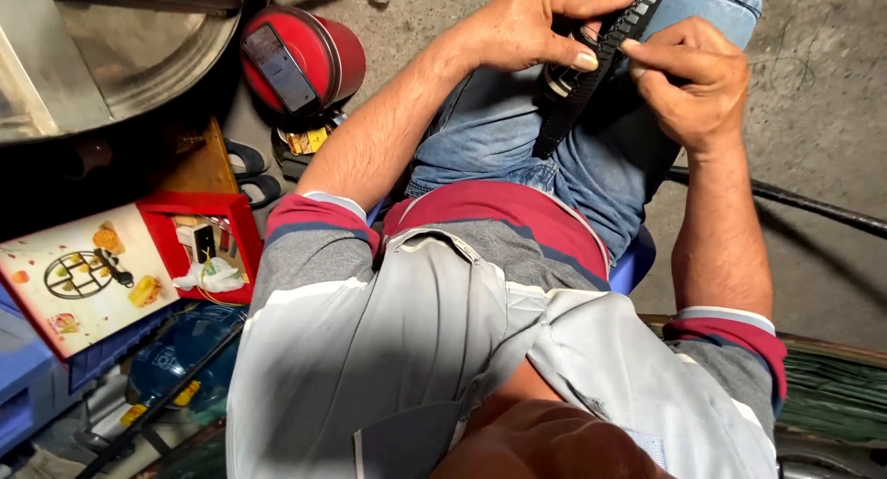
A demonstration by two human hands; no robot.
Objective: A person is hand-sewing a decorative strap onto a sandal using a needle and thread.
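1. Black ribbed belt [591,77] at top centre of frame, running on a slant from the top edge down over the lap; both hands on its upper part
2. Left hand [527,26] at top centre, fingers curled over the belt, thumb tip pressed to its edge; grip closed on it
3. Right hand [693,82] at upper right, just beside the left; thumb and forefinger pinched together on the belt's toothed edge
4. A metal piece, ring-like, shows under the left hand against the belt; too small to tell more
5. Lower end of belt hangs loose over blue jeans [601,165], centre of frame
6. Person seated; grey shirt with dark red bands fills the lower half of frame
7. Red round tin [323,54] at upper left centre, a dark phone [280,68] lying on its lid
8. Steel basin [120,45] at upper left corner
9. Scissors [249,169] with black handles at left, below the tin, beside a brown board
10. Red tray [242,248] at left middle holding small oddments; a printed box lid [83,276] touching its left side
11. Black hose [813,206] crosses the concrete floor at right middle, well apart from the hands
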